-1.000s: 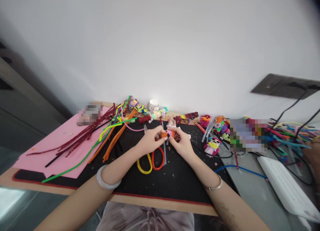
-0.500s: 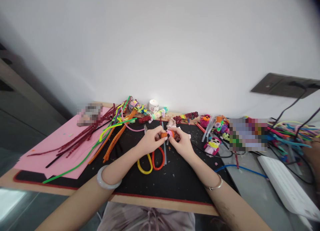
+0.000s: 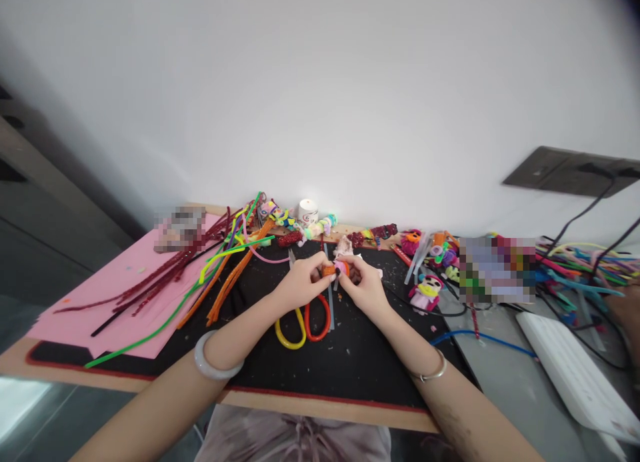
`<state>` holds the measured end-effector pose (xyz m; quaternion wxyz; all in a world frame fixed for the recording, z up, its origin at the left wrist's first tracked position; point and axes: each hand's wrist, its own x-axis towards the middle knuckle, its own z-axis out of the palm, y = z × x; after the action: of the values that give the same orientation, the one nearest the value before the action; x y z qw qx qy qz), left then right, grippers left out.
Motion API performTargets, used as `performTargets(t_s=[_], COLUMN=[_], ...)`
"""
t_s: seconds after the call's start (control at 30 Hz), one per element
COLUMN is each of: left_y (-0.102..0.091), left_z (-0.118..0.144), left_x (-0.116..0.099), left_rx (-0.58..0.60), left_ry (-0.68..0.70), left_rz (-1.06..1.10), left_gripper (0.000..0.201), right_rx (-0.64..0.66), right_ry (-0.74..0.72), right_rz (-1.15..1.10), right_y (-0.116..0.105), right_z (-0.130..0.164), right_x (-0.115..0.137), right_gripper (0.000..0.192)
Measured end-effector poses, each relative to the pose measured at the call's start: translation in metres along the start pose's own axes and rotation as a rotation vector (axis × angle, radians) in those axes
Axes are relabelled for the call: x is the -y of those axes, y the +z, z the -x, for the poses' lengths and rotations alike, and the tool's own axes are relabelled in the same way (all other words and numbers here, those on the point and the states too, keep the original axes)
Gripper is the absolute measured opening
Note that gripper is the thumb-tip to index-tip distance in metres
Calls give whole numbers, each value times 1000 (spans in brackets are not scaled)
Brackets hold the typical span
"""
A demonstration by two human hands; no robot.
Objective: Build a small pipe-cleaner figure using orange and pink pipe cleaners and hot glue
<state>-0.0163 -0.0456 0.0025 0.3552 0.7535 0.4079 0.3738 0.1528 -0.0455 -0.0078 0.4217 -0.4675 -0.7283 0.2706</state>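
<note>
Here both forearms come in from the bottom corners and meet over the middle of the black work mat [image 3: 350, 362]. The left hand [image 3: 299, 283] is curled with its knuckles up, thumb and fingertips pinched on the orange end of a small pipe-cleaner piece [image 3: 335, 269]. The right hand [image 3: 361, 285] faces it, fingers bent inward and closed on the pink end of the same piece, so the two hands nearly touch. The piece is held just above the mat, over the blades of the scissors [image 3: 303, 319], whose yellow and red handle loops lie on the mat between the wrists. A pale bangle [image 3: 215, 359] sits on the left wrist and a thin metal bracelet [image 3: 431, 370] on the right.

The piece is mostly covered by fingers, and its shape cannot be made out beyond the orange and pink parts. The scissor blades run under the hands and are largely hidden. Loose pipe cleaners [image 3: 220, 269] fan out over the pink paper [image 3: 110, 295] at left. A small pink figure [image 3: 425, 292] lies right of the hands. Two patches of the desk are blurred out.
</note>
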Motion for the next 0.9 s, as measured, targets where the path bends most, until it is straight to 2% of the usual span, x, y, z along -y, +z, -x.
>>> performTargets(t_s=[0.9], left_y=[-2], left_z=[0], left_x=[-3], left_rx=[15], left_ry=[6], left_rz=[-10], left_gripper=[6], right_rx=[-3], right_ry=[12], right_rz=[-4], right_y=[1], right_z=[0], right_x=[1], right_gripper=[24])
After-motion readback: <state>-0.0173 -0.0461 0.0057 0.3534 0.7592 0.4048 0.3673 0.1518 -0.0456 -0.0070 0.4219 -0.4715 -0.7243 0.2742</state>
